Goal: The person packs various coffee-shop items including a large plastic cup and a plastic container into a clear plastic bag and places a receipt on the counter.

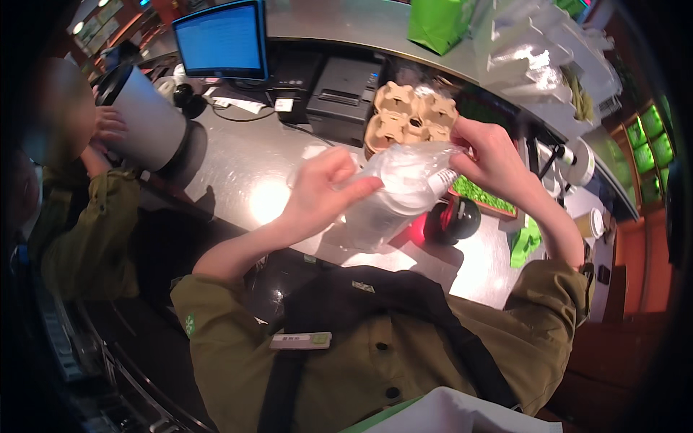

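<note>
A clear plastic bag (373, 224) hangs in front of me above the metal counter. Inside it is a pale, cup-shaped item with a white round lid or rim (409, 197); the wrapping blurs its exact form. My right hand (492, 157) pinches the bag's upper right edge between thumb and fingers. At the left side, my left hand (325, 192) has its thumb laid along the bag and its fingers curled at the plastic. A label with printing (444, 179) shows beneath the film near my right hand. Behind the bag sits a moulded-pulp cup carrier (398, 100).
A receipt printer (344, 92) and a lit monitor (221, 40) stand at the back. Right of the bag are a rounded black object (463, 217) beside a red glow and a tray of green pieces (487, 196). At left, a co-worker's hand (111, 125) touches a large pale cylinder (146, 119).
</note>
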`<state>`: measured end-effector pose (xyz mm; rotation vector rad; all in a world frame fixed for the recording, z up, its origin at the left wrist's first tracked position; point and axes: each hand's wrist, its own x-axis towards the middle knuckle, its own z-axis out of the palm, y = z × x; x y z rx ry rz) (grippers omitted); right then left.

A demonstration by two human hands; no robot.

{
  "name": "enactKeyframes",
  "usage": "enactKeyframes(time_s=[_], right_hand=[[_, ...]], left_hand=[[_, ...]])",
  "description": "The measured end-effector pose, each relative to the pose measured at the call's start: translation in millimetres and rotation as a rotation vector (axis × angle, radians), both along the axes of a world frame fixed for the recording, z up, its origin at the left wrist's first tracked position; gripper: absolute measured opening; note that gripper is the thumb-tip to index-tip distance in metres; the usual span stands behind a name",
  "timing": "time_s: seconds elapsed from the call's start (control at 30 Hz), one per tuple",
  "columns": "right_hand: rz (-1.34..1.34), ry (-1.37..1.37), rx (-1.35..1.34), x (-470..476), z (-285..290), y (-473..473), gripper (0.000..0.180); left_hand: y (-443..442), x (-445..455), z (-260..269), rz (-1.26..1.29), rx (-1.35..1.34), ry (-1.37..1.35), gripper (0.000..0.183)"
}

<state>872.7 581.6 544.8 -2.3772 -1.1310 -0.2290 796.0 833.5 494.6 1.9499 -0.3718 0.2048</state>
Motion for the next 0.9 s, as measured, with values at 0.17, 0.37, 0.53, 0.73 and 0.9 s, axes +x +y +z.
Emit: enactKeyframes(time_s=[0.17,0.37,0.53,0.73,0.9], right_hand=[[0.037,0.122,-0.087,-12.0,5.3,-17.7,0.014],[0.06,-0.009,-0.154,-12.3,5.7,-20.6,0.018],[0.109,-0.047,-0.154,-3.4,13.0,-18.6,0.017],[0.373,0.172,0.347,-13.2,30.7,-0.6,0.034],[0.469,-0.396,-0.123,-54.1,-1.6,20.0,0.034]], left_hand=[[0.2,0.8,3.4,-0.032,0.031,-0.037,0.037],[4.6,-9.1,-7.0,0.008,-0.245,0.134,0.032],[-1.8,-20.1,-13.2,0.045,-0.387,0.141,0.021],[-15.3,-25.8,1.0,0.067,-0.266,-0.114,0.02],[-1.2,-19.7,26.8,-0.133,0.452,-0.233,0.038]])
